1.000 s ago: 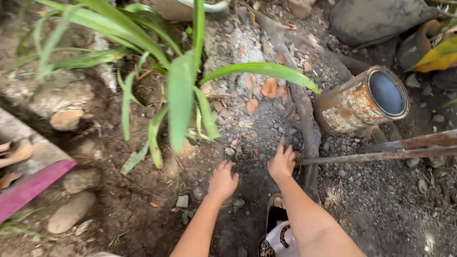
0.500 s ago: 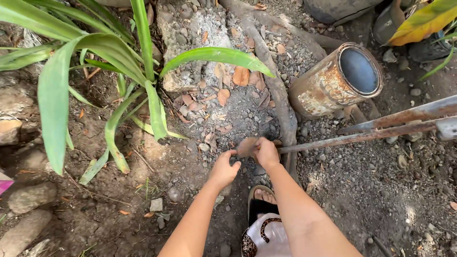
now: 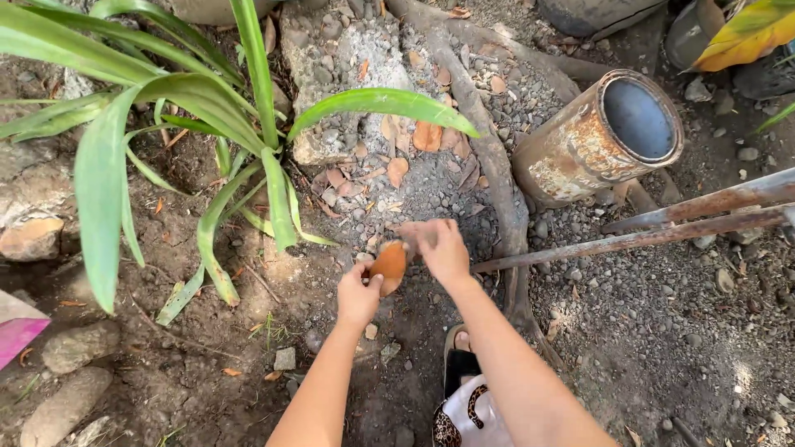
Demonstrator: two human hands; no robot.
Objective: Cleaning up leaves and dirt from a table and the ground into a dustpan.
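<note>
My left hand (image 3: pixel 358 294) pinches the lower edge of a dry orange-brown leaf (image 3: pixel 388 264) held just above the gravelly soil. My right hand (image 3: pixel 440 247) touches the leaf's upper end with its fingers curled over it. Both forearms reach in from the bottom of the view. More dry brown leaves (image 3: pixel 411 146) lie scattered on the gravel just beyond the hands.
A green long-leaved plant (image 3: pixel 207 124) grows at the left. A rusty metal can (image 3: pixel 596 136) lies on its side at upper right, with rusty metal bars (image 3: pixel 662 228) below it. A tree root (image 3: pixel 489 141) runs past the hands. Stones (image 3: pixel 58 364) sit lower left. My sandalled foot (image 3: pixel 458 356) is below.
Both hands went from pressing on the ground to lifting a dry leaf between them. The view has shifted, moving the plant leftward.
</note>
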